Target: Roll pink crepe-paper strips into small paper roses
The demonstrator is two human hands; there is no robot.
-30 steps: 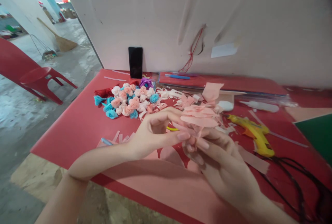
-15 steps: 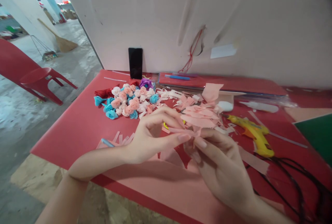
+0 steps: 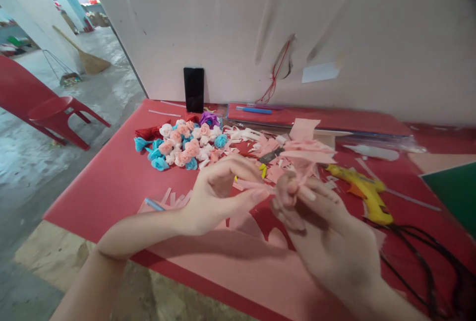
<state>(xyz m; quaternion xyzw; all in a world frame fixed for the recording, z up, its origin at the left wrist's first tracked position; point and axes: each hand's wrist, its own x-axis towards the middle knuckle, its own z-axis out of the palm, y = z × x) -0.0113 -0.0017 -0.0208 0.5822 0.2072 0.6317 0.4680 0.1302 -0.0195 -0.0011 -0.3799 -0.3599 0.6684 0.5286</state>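
Observation:
My left hand [image 3: 226, 194] is closed in a pinch on a narrow pink paper strip [image 3: 247, 185]. The strip runs toward my right hand [image 3: 320, 222], whose thumb and fingers are pressed around the gathered base of some pink paper petals [image 3: 308, 151]. The petals fan out above those fingertips; their lower end is hidden. Beneath both hands lies a large pink paper sheet [image 3: 230, 261], with cut rounded pieces [image 3: 247, 224] near its upper edge. Just behind my hands, scissors with yellow handles [image 3: 263, 170] are partly covered by scraps.
Blue, white and pink paper roses [image 3: 182, 145] are heaped at the back left of the red table [image 3: 100, 177]. A phone [image 3: 194, 89] leans on the white panel. On the right lie a yellow glue gun [image 3: 366, 194], its black cable [image 3: 420, 256] and glue sticks [image 3: 412, 199].
My right hand has moved right and slightly up with the pink petals, away from my left hand. The scissors' dark blades now show. My left hand has hardly moved.

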